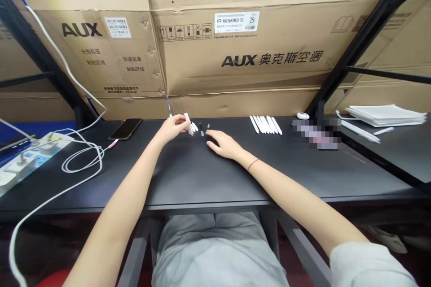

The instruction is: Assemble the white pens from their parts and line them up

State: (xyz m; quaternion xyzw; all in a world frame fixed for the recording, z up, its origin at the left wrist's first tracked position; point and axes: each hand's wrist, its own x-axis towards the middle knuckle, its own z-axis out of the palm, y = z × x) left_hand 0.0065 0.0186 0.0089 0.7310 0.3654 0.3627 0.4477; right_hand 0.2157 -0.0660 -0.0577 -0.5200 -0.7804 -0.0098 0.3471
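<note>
Fingers on our left hand (171, 128) curl closed around a small bunch of white stylus-like sticks (190, 123), whose ends poke out to the right of the grip, over the far part of our black desk (175, 179). Our right hand (224, 143) lies flat and open on the desktop, fingers (213, 138) spread and gripping nothing, their tips just beside a few tiny dark parts (202, 129) lying between our two hands. A thin red band (253, 164) circles our right wrist. Farther right, a neat row of white sticks (264, 124) lies side by side, near a round white object (302, 115) and a blurred patch (316, 133). Beyond that, a stack of white sheets (385, 115) sits on a second desk (380, 152). To the left we see a black phone (125, 128), a coiled white cable (82, 161) and a power strip (33, 154), with AUX cardboard cartons (235, 45) stacked behind everything.
</note>
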